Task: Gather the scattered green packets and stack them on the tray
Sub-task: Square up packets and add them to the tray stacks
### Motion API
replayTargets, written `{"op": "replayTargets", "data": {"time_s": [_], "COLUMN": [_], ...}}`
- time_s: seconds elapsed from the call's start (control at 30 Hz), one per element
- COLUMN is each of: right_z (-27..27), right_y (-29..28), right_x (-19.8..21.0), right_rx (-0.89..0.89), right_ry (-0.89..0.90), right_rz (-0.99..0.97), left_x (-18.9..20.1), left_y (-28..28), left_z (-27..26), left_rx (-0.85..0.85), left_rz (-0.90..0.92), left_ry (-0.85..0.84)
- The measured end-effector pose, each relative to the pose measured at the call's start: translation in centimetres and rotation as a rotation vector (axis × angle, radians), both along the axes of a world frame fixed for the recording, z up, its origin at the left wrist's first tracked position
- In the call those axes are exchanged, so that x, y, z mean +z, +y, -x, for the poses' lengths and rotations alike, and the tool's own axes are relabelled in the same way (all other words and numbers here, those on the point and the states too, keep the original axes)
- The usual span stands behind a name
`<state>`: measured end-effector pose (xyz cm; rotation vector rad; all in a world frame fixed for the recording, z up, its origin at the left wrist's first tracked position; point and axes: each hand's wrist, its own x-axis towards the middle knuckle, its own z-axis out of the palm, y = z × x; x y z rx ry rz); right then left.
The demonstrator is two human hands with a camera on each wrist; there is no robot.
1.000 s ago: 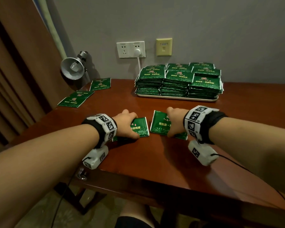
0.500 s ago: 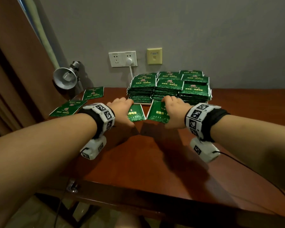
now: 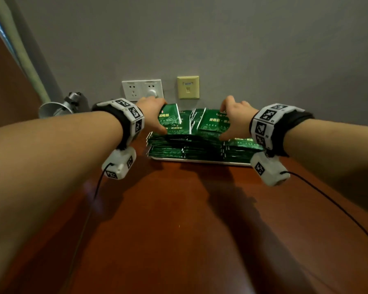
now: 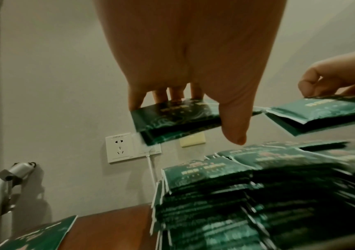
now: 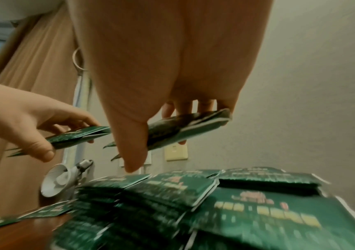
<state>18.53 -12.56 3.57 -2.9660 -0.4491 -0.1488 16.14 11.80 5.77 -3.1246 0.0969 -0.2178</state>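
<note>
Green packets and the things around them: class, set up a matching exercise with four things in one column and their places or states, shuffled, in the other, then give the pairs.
Things:
1. left hand
2. tray
3. desk lamp
4. white plug

Places or states:
A. sits in the wall socket
B. pinches green packets above the stacks
C. stands left of the tray
D. bears stacks of green packets

Pairs: 1-B, 2-D, 3-C, 4-A
</note>
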Motion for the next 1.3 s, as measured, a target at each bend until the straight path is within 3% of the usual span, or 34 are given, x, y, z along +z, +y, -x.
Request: {"op": "replayTargets", "data": {"time_s": [0.4,0.7,1.0,1.2,1.3], "right_z": [-15.5,-20.8,-15.5,-7.2,-2.6], "right_y": [2.8,4.3,5.3,7.7,9.6], "right_x": [2.6,1.9,1.5,1.2,0.5], "right_rx": [-0.045,0.002,0.111,0.269,0.336], "right_ry": [0.057,0.13,0.082,0.048,0.115], "right_rz": [-0.019,-0.015,0.028,0.076,0.123], "left_x": [-0.9,-1.5,-0.2,0.1,-1.2], "left_y": [-0.2,0.2,1.8,3.3,4.4], "left_z": [-13.7,-18.3,-13.6,-5.7,-0.5], "left_rx": [-0.015,-0.021,0.015,0.076,0.116], "left_rz": [-0.006,-0.025,0.016,-0.03,-0.056], "left_ry": [0.164,0.3,0.146,0.166,0.229]}}
